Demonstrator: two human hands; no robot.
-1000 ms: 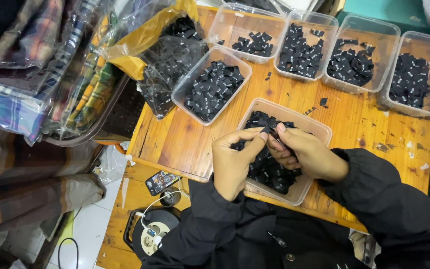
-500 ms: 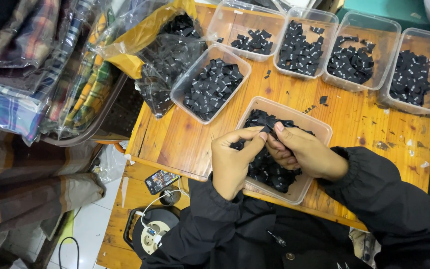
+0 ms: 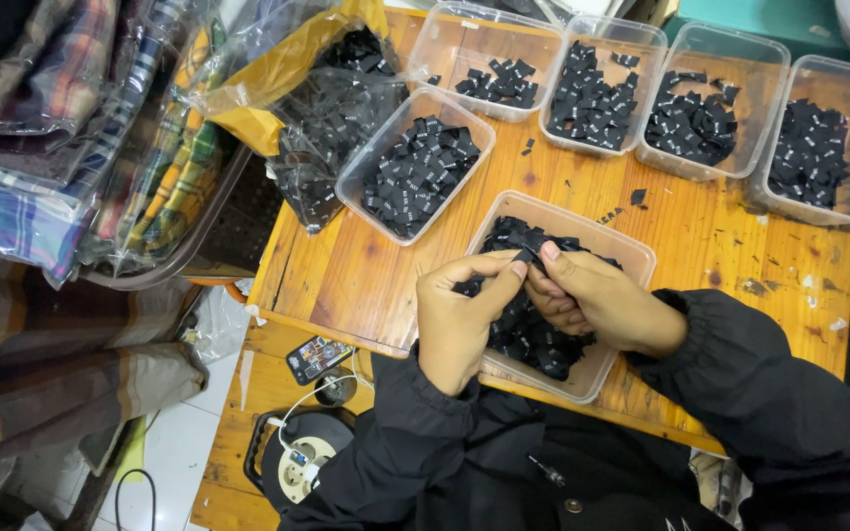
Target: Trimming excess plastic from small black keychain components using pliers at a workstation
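Six clear plastic tubs (image 3: 641, 258) of black labels (image 3: 415, 172), two hands (image 3: 533, 300), one phone (image 3: 317, 358).

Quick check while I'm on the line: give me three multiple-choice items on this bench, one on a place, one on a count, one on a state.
1. Where are both hands working?
A. Over the nearest tub
B. Over the plastic bag
C. Over the phone

2. How many clear tubs stand on the table?
A. Four
B. Six
C. Eight

3. How are the fingers set?
A. Spread flat on the wood
B. Pinching a black label between both hands
C. Closed around a tub rim

Key:
1 A: the left hand and right hand sit above the nearest tub.
2 B: four tubs in the far row, one beside the bag, one nearest, all on the table.
3 B: the fingers of both hands meet on a label.
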